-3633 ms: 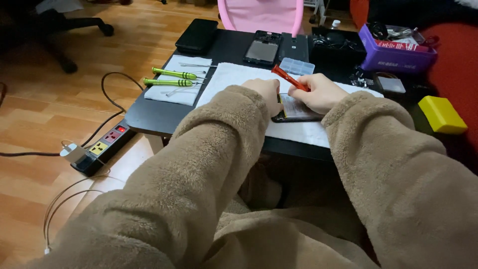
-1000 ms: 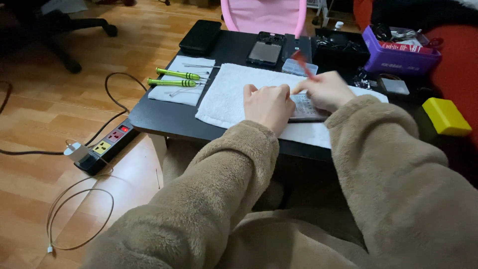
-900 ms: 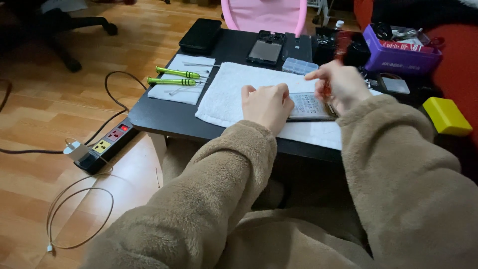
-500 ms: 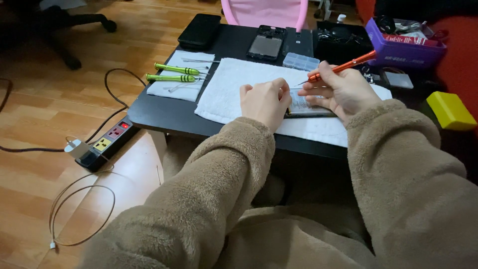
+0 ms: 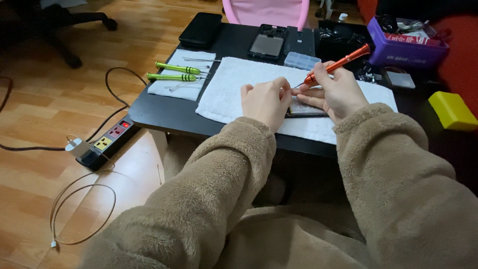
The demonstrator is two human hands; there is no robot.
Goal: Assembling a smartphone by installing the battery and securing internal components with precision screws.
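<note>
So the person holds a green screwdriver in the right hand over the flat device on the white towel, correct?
Not quite. In the head view, the screwdriver in the right hand is orange. The two green screwdrivers lie unused on a cloth to the left.

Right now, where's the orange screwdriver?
In the head view the orange screwdriver is in the right hand, right of centre over the white towel, its tip pointing toward the left hand.

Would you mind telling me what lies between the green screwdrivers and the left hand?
In the head view, only white towel lies between the green screwdrivers and the left hand.
</note>
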